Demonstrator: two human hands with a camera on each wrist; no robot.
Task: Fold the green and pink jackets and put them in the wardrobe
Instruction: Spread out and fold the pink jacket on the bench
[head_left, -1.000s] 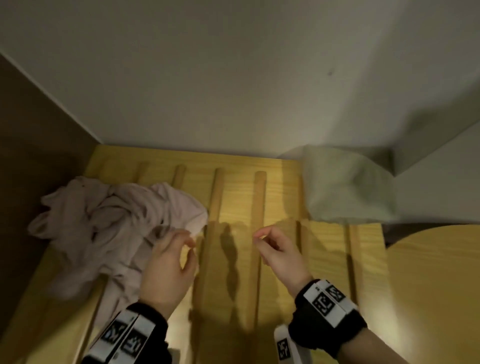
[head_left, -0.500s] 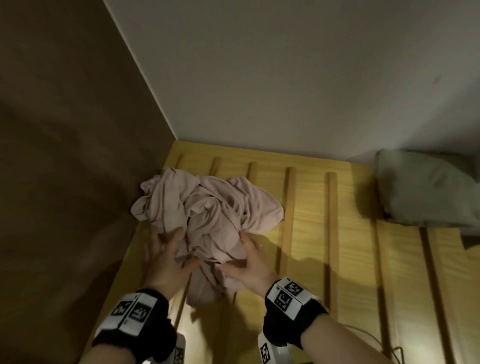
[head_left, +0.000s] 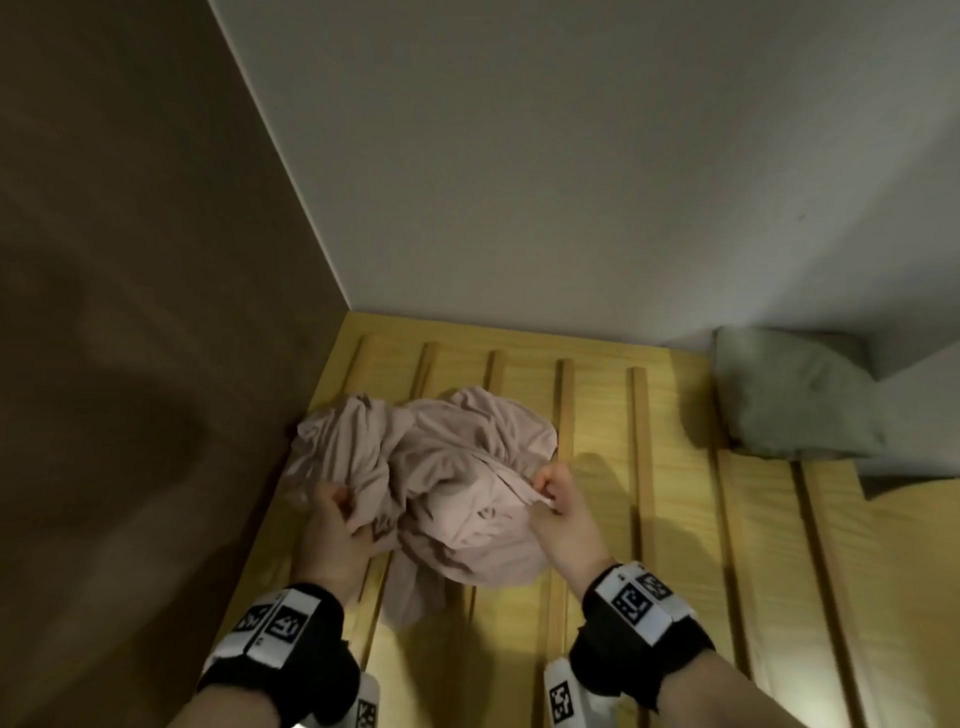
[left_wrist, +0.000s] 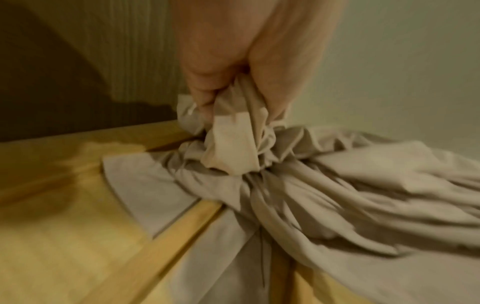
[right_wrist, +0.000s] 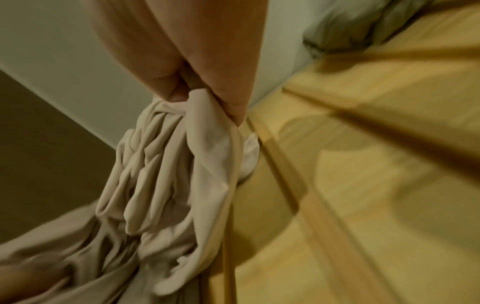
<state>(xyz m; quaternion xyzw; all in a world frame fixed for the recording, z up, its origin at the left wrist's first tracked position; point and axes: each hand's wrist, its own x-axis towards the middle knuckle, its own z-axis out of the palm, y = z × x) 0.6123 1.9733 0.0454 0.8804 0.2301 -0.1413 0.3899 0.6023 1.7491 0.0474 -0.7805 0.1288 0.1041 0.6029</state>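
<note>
The pink jacket (head_left: 441, 467) lies crumpled on the slatted wooden floor of the wardrobe (head_left: 675, 545), near the left back corner. My left hand (head_left: 332, 525) grips a bunch of its fabric (left_wrist: 233, 148) at the left side. My right hand (head_left: 556, 499) pinches a fold of the pink jacket (right_wrist: 207, 144) at its right edge. The green jacket (head_left: 789, 400) sits folded against the back wall at the far right, also showing in the right wrist view as the green jacket (right_wrist: 363, 26). Both wrist views are blurred.
A dark brown side wall (head_left: 130, 312) stands close on the left and a pale back wall (head_left: 571, 182) behind. Raised wooden slats (head_left: 641, 467) run front to back between the two jackets.
My view swung left toward the pink jacket. Both hands went from flat on the cloth to curled round it, bunching it up at the left and right sides.
</note>
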